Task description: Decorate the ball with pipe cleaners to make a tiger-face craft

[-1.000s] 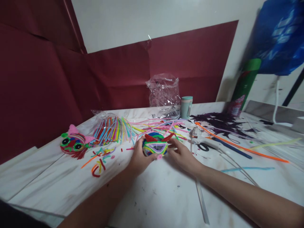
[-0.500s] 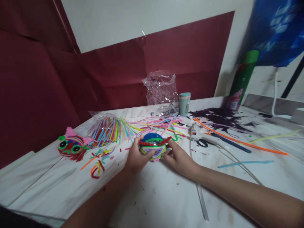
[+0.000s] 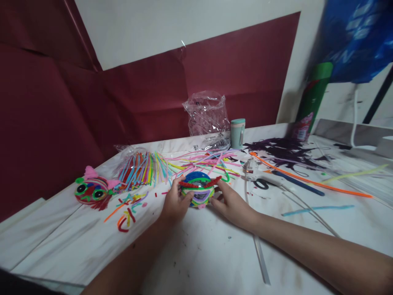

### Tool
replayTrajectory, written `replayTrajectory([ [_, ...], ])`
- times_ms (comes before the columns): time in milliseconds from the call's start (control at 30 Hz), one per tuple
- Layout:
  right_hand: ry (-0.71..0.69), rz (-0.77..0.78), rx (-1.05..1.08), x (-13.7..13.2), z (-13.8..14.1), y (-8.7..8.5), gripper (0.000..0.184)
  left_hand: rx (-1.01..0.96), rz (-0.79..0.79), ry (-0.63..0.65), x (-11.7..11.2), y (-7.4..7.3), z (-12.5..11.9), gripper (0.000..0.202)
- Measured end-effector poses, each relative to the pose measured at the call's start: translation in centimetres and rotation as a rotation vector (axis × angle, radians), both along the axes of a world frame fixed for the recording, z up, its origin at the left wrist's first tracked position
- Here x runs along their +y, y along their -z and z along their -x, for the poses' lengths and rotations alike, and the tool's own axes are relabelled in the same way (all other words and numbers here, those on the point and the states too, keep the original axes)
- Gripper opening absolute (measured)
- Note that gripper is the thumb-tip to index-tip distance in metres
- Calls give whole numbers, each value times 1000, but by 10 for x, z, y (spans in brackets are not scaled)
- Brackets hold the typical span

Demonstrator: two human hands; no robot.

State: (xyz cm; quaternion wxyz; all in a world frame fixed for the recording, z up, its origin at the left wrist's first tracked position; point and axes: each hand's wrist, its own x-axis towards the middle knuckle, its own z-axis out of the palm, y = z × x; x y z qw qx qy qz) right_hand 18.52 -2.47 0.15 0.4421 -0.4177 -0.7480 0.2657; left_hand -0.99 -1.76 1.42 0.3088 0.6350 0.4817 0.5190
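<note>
Between my two hands is a round craft mask [image 3: 201,190] covered in coloured pipe cleaners, with blue at the top, green, yellow and purple bands, and red fuzzy strips sticking out at both sides. My left hand [image 3: 176,200] grips its left side, the thumb lying on the front. On the other side, my right hand [image 3: 229,205] has its fingers closed around the right edge, by the red strip. Part of the mask's rim is hidden by my fingers. A white glue gun [image 3: 260,176] lies to the right, a clear glue stick [image 3: 260,260] beneath my right forearm.
At left sits a finished-looking pipe-cleaner face [image 3: 92,190] with pink ears. Behind are a bundle of pipe cleaners [image 3: 141,170], a plastic bag [image 3: 207,116] and a green cup [image 3: 238,134]. Black-handled scissors [image 3: 260,184], purple shreds [image 3: 282,151] and an orange pipe cleaner [image 3: 319,184] lie rightward.
My left thumb has shifted slightly left and up on the mask, showing more of the purple shape. My right hand keeps its hold. The camera view has moved a little.
</note>
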Motion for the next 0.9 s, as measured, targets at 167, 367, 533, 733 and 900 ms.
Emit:
replayTrajectory([
  [167,-14,47,43,-1,0,-2,28,-88,28,5,2,-1,-3,50],
  [367,-40,-15,59,-2,1,-2,25,-25,17,-43,0,-4,-5,58],
  [533,-40,7,66,-3,3,0,25,89,-30,-122,0,-2,-3,62],
  [733,-31,78,112,2,2,0,26,-43,-11,-6,5,5,0,60],
  [900,-11,198,225,14,-3,-1,26,-222,56,119,6,4,-2,80],
])
